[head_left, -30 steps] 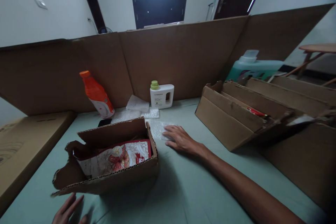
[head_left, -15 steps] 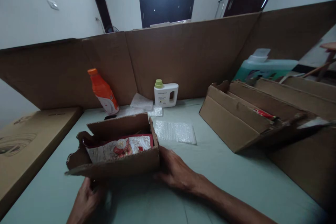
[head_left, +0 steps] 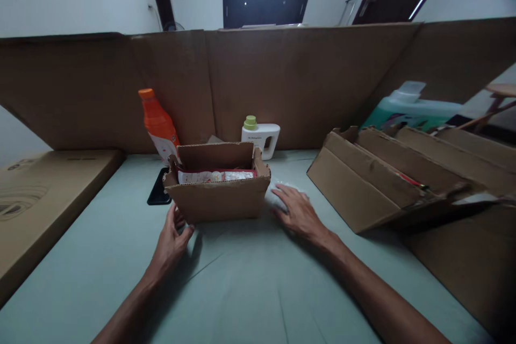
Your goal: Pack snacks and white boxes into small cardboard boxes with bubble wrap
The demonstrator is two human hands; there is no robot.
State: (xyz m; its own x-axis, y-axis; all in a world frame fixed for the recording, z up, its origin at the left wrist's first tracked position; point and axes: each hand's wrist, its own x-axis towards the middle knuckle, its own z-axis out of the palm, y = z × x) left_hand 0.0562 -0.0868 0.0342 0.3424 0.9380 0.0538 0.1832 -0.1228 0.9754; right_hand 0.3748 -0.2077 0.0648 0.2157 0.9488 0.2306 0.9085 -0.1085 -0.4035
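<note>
Centrally on the pale green surface [head_left: 250,290] stands a small open cardboard box [head_left: 220,200], upright, with torn flaps and a red-and-white printed packet [head_left: 215,176] lying inside it. The left hand [head_left: 171,242] is at the box's near left corner, fingers loosely curled and open, fingertips touching or almost touching the cardboard; it grips nothing. The right hand [head_left: 296,212] lies flat just beside the box's right wall, fingers spread, palm down on a sheet of bubble wrap [head_left: 276,196] that shows only at the fingertips; it holds nothing.

Just left of the box, a dark phone [head_left: 158,193] lies flat on the surface. Behind the box toward the far edge, an orange bottle [head_left: 158,124] leans tilted, and a white jug with a green cap [head_left: 261,137] stands upright beside it, partly hidden by the box's rear flap. A tall cardboard screen [head_left: 282,80] runs along the far edge. On the right side of the surface sits a larger, long cardboard box [head_left: 363,183] with open flaps and something red inside, and beyond it a teal container with a clear cap [head_left: 407,105]. A flat brown carton [head_left: 44,199] rests along the left edge.
</note>
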